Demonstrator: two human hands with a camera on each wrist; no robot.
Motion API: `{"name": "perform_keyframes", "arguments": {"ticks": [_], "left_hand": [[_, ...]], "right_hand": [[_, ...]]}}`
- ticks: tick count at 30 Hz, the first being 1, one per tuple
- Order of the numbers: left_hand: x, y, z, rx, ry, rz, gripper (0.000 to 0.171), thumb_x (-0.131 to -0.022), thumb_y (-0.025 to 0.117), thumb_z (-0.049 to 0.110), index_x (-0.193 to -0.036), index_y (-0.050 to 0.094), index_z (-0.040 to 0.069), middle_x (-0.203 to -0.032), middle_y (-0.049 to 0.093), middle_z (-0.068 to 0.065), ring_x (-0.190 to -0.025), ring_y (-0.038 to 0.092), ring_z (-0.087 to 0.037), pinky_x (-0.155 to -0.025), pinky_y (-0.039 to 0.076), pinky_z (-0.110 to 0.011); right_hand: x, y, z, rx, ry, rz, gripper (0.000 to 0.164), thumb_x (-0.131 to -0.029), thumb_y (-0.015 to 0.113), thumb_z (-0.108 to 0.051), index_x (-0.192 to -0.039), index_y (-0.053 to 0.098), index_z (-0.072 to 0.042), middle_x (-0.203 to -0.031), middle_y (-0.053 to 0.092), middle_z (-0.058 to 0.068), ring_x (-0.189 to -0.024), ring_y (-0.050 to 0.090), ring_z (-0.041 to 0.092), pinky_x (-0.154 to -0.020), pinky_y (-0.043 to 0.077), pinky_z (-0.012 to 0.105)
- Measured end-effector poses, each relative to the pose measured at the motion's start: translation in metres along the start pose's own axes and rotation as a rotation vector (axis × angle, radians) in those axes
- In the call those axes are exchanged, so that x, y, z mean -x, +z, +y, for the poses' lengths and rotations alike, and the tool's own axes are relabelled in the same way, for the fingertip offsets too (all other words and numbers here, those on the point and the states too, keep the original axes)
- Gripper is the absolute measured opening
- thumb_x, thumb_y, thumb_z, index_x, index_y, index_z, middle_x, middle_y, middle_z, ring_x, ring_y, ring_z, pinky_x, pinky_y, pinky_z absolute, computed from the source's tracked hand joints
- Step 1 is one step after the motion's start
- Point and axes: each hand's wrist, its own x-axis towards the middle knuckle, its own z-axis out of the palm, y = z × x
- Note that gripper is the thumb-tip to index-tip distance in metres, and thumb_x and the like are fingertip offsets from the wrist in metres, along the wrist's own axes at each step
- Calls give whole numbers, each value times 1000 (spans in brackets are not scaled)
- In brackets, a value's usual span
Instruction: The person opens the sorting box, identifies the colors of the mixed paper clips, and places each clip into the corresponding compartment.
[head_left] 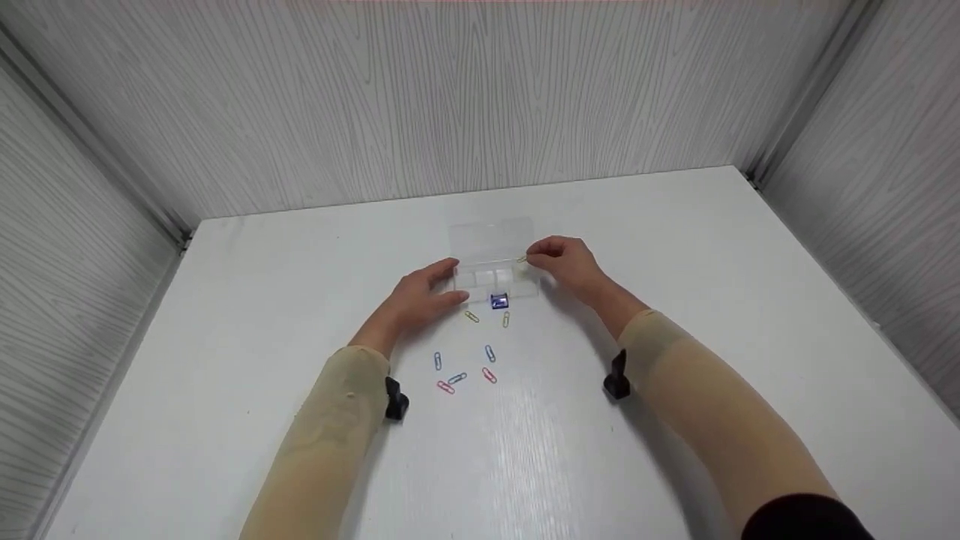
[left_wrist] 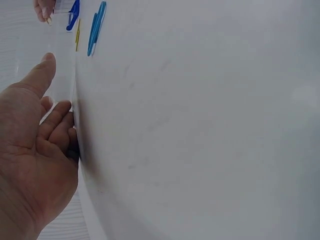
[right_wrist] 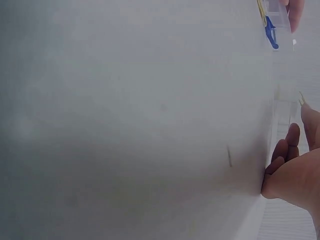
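Note:
A clear plastic compartment box [head_left: 486, 277] lies on the table with its transparent lid [head_left: 491, 238] swung back. The left hand [head_left: 416, 300] holds the box's left end between thumb and fingers. Over the back right compartments, the right hand [head_left: 571, 266] pinches a yellow paper clip [head_left: 523, 259] between thumb and forefinger; the clip's tip also shows in the right wrist view. A blue latch-like piece [head_left: 499, 301] sits at the box's front edge. Something pale yellowish, too blurred to make out, shows in the back right compartment.
In front of the box lie two yellow paper clips [head_left: 472, 316]. Nearer the person are several blue paper clips [head_left: 490, 353] and two red paper clips [head_left: 489, 375]. The white table [head_left: 525, 465] is bordered by wood-grain panels [head_left: 450, 97] at the back and sides.

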Motion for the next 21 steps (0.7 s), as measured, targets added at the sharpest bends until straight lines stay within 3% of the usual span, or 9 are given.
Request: {"name": "perform_keyframes", "arguments": {"ticks": [15, 21], "left_hand": [[1, 0, 0, 8, 28, -4, 75, -101, 70, 47, -166, 39, 28, -168, 42, 2, -160, 26, -26, -129, 20, -47], [0, -1, -1, 2, 17, -5, 75, -101, 70, 47, -166, 39, 30, -168, 41, 3, -160, 26, -26, -129, 19, -49]], "right_hand": [[5, -3, 0, 24, 33, -26, 26, -104, 70, -21, -126, 74, -7, -122, 70, 8, -112, 60, 21, -99, 48, 33], [7, -8, 1, 10, -11, -27, 27, -103, 71, -17, -126, 74, -4, -123, 71, 9, -111, 60, 22, -100, 48, 33]]}}
